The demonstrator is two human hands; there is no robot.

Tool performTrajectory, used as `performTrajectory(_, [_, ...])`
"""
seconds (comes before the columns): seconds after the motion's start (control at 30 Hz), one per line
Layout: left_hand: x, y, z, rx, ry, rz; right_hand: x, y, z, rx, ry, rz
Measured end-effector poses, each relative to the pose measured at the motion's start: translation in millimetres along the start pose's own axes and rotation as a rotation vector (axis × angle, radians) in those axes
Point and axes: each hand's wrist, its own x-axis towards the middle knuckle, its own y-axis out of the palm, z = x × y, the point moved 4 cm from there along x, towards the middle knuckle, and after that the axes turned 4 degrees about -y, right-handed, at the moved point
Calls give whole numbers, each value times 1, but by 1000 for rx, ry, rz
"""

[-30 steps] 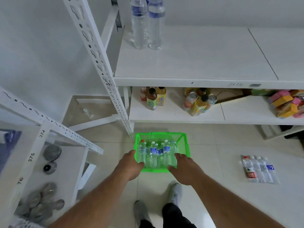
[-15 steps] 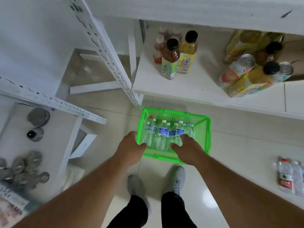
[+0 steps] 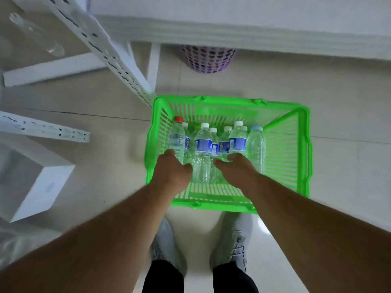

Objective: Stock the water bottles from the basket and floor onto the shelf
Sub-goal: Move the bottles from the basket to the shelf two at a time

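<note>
A green plastic basket (image 3: 304,144) stands on the floor tiles just in front of my feet, holding several upright water bottles. My left hand (image 3: 171,172) reaches into its left side and wraps the red-capped bottle (image 3: 177,135). My right hand (image 3: 234,169) is lower in the middle and closes round the white-capped, blue-labelled bottle (image 3: 238,138). Between my hands stands another blue-labelled bottle (image 3: 203,144). A bottle with a pale blue cap (image 3: 256,144) stands free to the right. The white shelf edge (image 3: 232,37) runs across the top.
A perforated white shelf post (image 3: 110,58) slants down to the basket's far left corner. A purple mesh bin (image 3: 208,60) sits under the shelf. A white box (image 3: 36,176) lies at the left, and a clear empty bottle (image 3: 36,34) lies on the floor far left.
I have bent down much closer to the basket. Both hands went from its near edge down onto the bottles and closed round one each.
</note>
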Motion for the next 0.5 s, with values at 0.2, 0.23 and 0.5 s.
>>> performTrajectory(0.2, [55, 38, 14, 63, 26, -10, 74, 27, 7, -152, -63, -52])
performTrajectory(0.23, [62, 43, 15, 77, 38, -5, 85, 31, 8, -172, -73, -46])
performTrajectory(0.5, [97, 64, 23, 240, 61, -107, 139, 53, 3, -86, -38, -22])
